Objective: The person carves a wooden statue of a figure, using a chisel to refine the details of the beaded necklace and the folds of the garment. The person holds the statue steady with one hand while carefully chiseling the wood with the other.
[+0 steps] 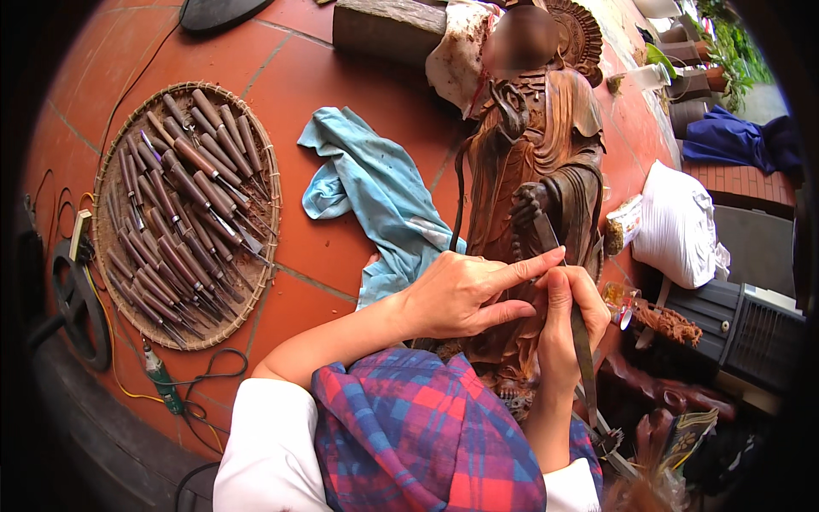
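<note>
A dark carved wooden statue (546,162) in flowing robes lies on its back on the floor, its head on a stained cloth. My right hand (573,320) is closed round a long, flat metal file (583,346), thumb along its face. The file's narrow far end lies against the statue near its carved hand. My left hand (469,290) comes across from the left, index finger stretched out and its tip touching the file; the thumb stands apart and the other fingers curl. Plaid cloth (418,427) covers my lap, and part of the statue's lower end is hidden.
A round woven tray (271,200) of many wooden-handled chisels sits at left, with a green rotary tool (162,380) and cables below it. A blue cloth (367,188) lies beside the statue. To the right are a white sack (678,226) and a grey case (708,311).
</note>
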